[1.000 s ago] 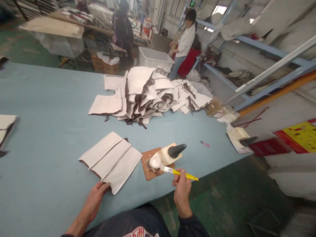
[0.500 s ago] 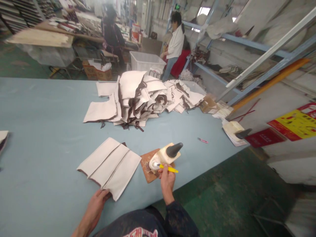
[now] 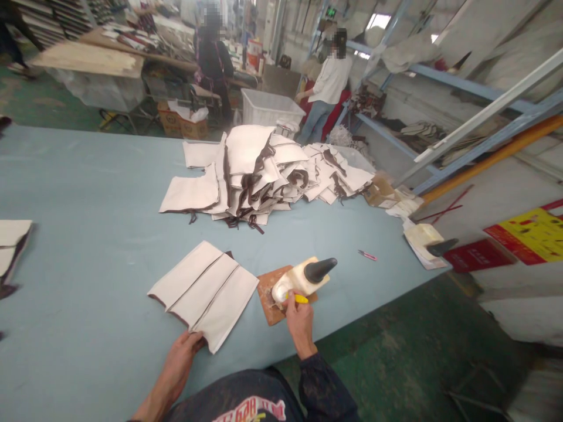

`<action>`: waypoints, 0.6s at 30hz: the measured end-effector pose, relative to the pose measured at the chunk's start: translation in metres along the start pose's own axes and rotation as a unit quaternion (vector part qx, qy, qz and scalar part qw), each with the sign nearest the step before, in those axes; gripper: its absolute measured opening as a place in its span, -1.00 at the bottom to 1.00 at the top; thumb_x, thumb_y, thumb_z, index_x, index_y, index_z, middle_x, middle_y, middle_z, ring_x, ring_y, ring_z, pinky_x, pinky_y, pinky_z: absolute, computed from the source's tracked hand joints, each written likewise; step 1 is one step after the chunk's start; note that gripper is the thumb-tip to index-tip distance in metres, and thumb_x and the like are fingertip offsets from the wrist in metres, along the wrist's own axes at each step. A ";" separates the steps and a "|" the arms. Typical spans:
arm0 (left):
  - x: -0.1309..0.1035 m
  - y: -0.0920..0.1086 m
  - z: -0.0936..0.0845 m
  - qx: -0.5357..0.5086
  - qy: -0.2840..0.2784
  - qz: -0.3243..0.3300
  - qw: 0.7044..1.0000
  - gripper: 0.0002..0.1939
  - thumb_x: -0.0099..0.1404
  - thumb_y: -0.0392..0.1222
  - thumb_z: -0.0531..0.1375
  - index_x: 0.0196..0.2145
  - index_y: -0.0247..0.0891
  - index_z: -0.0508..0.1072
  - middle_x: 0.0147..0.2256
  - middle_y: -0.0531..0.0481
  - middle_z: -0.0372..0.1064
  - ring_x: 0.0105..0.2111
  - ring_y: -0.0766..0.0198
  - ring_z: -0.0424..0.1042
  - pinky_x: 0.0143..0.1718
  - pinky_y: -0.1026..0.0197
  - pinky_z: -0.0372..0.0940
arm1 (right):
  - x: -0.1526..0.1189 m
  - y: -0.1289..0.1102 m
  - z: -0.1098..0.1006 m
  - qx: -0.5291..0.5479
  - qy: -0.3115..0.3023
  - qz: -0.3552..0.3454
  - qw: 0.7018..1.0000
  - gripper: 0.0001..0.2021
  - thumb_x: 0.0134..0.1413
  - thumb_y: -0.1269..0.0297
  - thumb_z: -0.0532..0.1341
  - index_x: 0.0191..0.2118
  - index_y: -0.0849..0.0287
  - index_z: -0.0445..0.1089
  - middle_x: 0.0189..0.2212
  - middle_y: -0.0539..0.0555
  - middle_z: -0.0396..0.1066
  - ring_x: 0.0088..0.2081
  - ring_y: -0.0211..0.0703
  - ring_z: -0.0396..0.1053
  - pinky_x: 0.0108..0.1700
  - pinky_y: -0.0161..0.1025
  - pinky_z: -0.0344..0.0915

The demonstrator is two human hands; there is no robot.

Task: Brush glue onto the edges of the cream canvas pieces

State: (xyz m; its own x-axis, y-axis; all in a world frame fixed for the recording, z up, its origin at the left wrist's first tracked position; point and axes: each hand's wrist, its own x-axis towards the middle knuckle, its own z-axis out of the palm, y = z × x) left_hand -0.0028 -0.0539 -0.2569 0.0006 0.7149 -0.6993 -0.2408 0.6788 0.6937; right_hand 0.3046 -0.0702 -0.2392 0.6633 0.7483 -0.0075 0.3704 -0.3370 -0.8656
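Note:
A cream fabric panel with two dark seams lies on the blue-green table. My left hand grips its near edge between thumb and fingers. To the right, my right hand is closed around a yellow-handled brush, its tip hidden in the mouth of a cream glue bottle with a black cone spout. That bottle rests on an orange-brown board.
Behind is a large pile of cream fabric pieces. Small pink snips lie to the right, before another bottle. Another panel is at the left edge. Several people are beyond the table.
The brush has gone deeper into the bottle opening, with less of its handle showing. My left hand still holds the panel edge. The whole view has shifted slightly.

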 end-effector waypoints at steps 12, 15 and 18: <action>-0.002 0.007 0.004 -0.029 0.004 -0.033 0.999 -0.81 0.35 -0.40 0.20 -0.24 -0.29 0.64 -0.25 -0.04 0.70 -0.16 0.19 0.66 -0.04 0.28 0.52 | -0.014 0.008 -0.035 -0.028 -0.077 -0.078 0.994 -0.56 0.45 -0.04 0.07 -0.07 0.20 0.54 -0.39 0.11 0.60 -0.48 -0.11 0.49 -0.38 -0.27 0.39; -0.003 0.010 0.008 -0.037 0.024 -0.044 0.998 -0.79 0.35 -0.41 0.18 -0.25 -0.29 0.63 -0.26 -0.04 0.70 -0.17 0.19 0.66 -0.04 0.27 0.52 | -0.016 0.003 -0.048 -0.058 -0.133 -0.140 0.980 -0.67 0.43 0.04 0.14 -0.04 0.11 0.57 -0.19 0.15 0.64 -0.19 -0.03 0.60 -0.10 -0.24 0.45; -0.005 0.012 0.011 -0.044 0.039 -0.044 0.997 -0.79 0.35 -0.43 0.17 -0.30 -0.29 0.61 -0.28 -0.03 0.70 -0.20 0.20 0.66 -0.07 0.27 0.52 | -0.018 -0.005 -0.057 -0.083 -0.189 -0.185 0.961 -0.73 0.42 0.14 0.15 -0.03 0.04 0.59 -0.15 0.14 0.63 -0.12 -0.02 0.59 -0.02 -0.23 0.42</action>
State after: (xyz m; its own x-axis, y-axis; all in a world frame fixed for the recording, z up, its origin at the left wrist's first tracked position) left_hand 0.0048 -0.0475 -0.2438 -0.0487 0.6352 -0.7708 -0.3275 0.7189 0.6131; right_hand 0.3282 -0.1145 -0.2063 0.1939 0.9780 0.0766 0.6540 -0.0707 -0.7532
